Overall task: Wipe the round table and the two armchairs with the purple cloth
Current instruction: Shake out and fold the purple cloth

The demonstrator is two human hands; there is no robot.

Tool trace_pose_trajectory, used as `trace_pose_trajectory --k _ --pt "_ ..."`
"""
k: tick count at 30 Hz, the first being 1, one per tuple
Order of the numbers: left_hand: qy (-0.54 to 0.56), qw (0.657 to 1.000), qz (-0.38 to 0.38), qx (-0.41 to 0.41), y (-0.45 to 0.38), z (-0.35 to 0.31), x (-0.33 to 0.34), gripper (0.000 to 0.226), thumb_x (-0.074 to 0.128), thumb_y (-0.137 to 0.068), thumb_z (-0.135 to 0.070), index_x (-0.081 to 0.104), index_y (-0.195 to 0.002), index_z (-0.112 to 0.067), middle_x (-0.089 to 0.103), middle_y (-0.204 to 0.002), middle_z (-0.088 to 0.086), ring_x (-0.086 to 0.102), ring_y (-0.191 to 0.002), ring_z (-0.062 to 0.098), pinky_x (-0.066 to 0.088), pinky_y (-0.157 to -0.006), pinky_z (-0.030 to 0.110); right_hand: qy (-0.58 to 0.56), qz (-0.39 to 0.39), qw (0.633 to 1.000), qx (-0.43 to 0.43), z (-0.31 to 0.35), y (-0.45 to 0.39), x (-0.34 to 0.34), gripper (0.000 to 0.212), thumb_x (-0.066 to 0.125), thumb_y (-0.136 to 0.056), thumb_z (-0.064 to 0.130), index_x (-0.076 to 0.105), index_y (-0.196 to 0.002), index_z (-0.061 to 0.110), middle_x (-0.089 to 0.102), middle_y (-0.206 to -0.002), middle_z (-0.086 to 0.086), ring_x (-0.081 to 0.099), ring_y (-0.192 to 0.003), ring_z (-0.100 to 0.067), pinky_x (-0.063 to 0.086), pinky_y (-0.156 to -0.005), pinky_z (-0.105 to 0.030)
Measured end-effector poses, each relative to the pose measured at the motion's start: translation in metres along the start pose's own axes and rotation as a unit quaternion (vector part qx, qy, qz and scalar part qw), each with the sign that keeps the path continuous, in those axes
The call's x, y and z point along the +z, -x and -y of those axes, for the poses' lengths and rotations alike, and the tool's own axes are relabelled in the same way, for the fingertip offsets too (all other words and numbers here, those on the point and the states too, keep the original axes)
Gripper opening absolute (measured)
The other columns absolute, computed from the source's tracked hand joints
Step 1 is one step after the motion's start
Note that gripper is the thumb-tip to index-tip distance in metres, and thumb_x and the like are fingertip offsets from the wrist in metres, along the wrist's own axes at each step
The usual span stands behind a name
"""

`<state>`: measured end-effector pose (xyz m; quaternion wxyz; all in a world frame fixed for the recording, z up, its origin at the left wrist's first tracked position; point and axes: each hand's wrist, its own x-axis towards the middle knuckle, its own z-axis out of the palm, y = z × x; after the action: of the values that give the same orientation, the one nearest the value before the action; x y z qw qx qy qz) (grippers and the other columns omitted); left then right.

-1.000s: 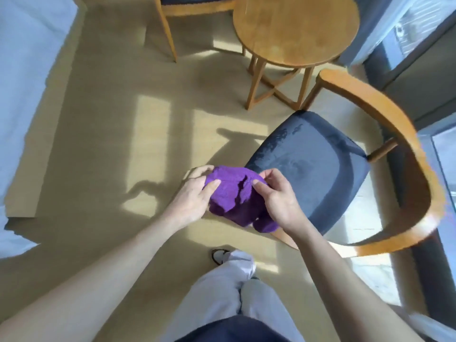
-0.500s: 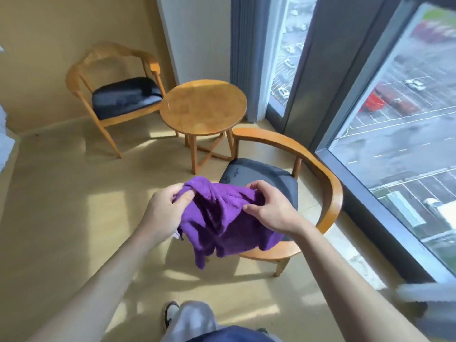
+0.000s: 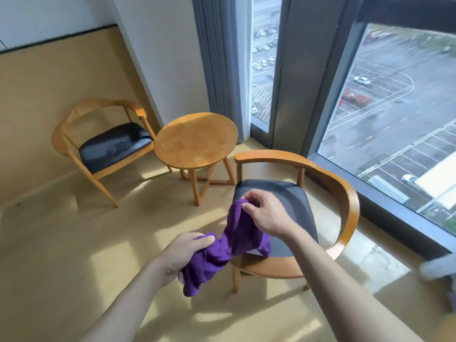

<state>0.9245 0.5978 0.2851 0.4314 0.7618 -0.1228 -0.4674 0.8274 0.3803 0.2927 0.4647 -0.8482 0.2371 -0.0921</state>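
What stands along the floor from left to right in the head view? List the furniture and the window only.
Far armchair → round table → near armchair → window.

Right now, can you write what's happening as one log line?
left hand: grips purple cloth | right hand: pinches its corner | round table, armchairs: untouched
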Motion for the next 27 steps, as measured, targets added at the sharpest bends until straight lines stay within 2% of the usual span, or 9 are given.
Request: trace_pose_trajectory --k 2,4,6,7,11,19,21,24,27 --pt "0.111 0.990 0.081 0.039 -0.001 0.000 -0.015 0.037 0.065 -0.088 -0.038 0.062 -0.092 -0.001 0.056 -0.065 0.013 0.050 -0.046 0.027 0.030 -0.041 0.025 0.002 0.000 1.000 -0.004 0.021 -0.005 0.009 0.013 0.054 -0.098 0.020 0.067 -0.096 0.019 0.067 -0.092 0.007 0.060 -0.088 -0.010 0.042 -0.074 -0.025" --pt "0.304 0.922 0.237 0.040 -0.004 -0.004 -0.029 0.053 0.057 -0.091 -0.037 0.059 -0.114 0.011 0.063 -0.088 0.023 0.059 -0.065 0.038 0.042 -0.050 0.036 -0.013 -0.001 1.000 -0.009 0.041 -0.009 0.012 0.014 0.053 -0.098 0.017 0.066 -0.094 0.022 0.065 -0.088 0.011 0.059 -0.084 -0.006 0.041 -0.071 -0.021" --pt "0.438 0.813 0.384 -0.018 -0.009 0.000 -0.035 0.071 0.041 -0.100 -0.044 0.038 -0.141 0.014 0.055 -0.125 0.035 0.059 -0.107 0.051 0.050 -0.083 0.055 -0.030 -0.002 0.999 -0.015 0.062 -0.010 0.009 0.015 0.054 -0.097 0.015 0.068 -0.094 0.022 0.067 -0.088 0.009 0.059 -0.084 -0.006 0.042 -0.069 -0.017" --pt "0.436 0.810 0.389 -0.048 -0.012 0.004 -0.035 0.078 0.040 -0.100 -0.052 0.032 -0.146 0.010 0.048 -0.138 0.034 0.051 -0.123 0.051 0.043 -0.098 0.059 -0.035 0.001 0.999 -0.024 0.073 -0.010 0.006 0.015 0.055 -0.096 0.013 0.069 -0.094 0.019 0.068 -0.089 0.007 0.059 -0.085 -0.009 0.043 -0.070 -0.015" --pt "0.330 0.878 0.333 -0.095 -0.033 0.014 -0.032 0.084 0.055 -0.088 -0.071 0.052 -0.142 -0.007 0.055 -0.140 0.020 0.054 -0.127 0.037 0.042 -0.104 0.048 -0.019 0.056 0.996 -0.061 0.108 0.000 -0.007 0.027 0.050 -0.080 -0.003 0.070 -0.087 0.015 0.070 -0.087 0.002 0.062 -0.085 -0.015 0.051 -0.074 -0.023" --pt "0.083 0.984 0.129 0.096 -0.039 -0.041 -0.017 0.033 0.060 -0.089 -0.046 0.075 -0.104 -0.020 0.074 -0.106 0.008 0.070 -0.101 0.022 0.053 -0.092 0.041 -0.043 0.008 0.999 -0.001 0.079 0.012 -0.029 0.039 0.045 -0.072 -0.011 0.065 -0.086 0.019 0.068 -0.084 0.000 0.067 -0.079 -0.023 0.062 -0.061 -0.047" --pt "0.097 0.985 0.066 0.126 -0.043 -0.045 -0.014 0.034 0.060 -0.088 -0.041 0.075 -0.100 -0.013 0.073 -0.093 0.012 0.070 -0.090 0.025 0.055 -0.087 0.040 -0.051 -0.006 0.999 0.018 0.064 0.009 -0.027 0.043 0.047 -0.074 -0.010 0.064 -0.095 0.024 0.068 -0.088 0.004 0.068 -0.082 -0.021 0.063 -0.059 -0.040" --pt "0.159 0.974 -0.039 0.158 -0.048 -0.055 -0.013 0.029 0.066 -0.083 -0.035 0.075 -0.093 -0.009 0.071 -0.085 0.008 0.067 -0.083 0.024 0.053 -0.076 0.036 0.017 -0.035 0.999 0.036 0.038 0.001 -0.027 0.048 0.054 -0.078 -0.005 0.060 -0.110 0.030 0.062 -0.095 0.014 0.061 -0.087 -0.009 0.051 -0.059 -0.008" --pt "0.165 0.961 -0.104 0.198 -0.047 -0.074 -0.008 0.021 0.070 -0.076 -0.026 0.069 -0.088 -0.009 0.070 -0.083 0.003 0.065 -0.080 0.020 0.052 -0.073 0.033 0.164 -0.047 0.984 0.052 0.012 -0.009 -0.026 0.030 0.061 -0.085 0.009 0.065 -0.108 0.026 0.057 -0.099 0.008 0.056 -0.086 -0.012 0.036 -0.051 -0.007"
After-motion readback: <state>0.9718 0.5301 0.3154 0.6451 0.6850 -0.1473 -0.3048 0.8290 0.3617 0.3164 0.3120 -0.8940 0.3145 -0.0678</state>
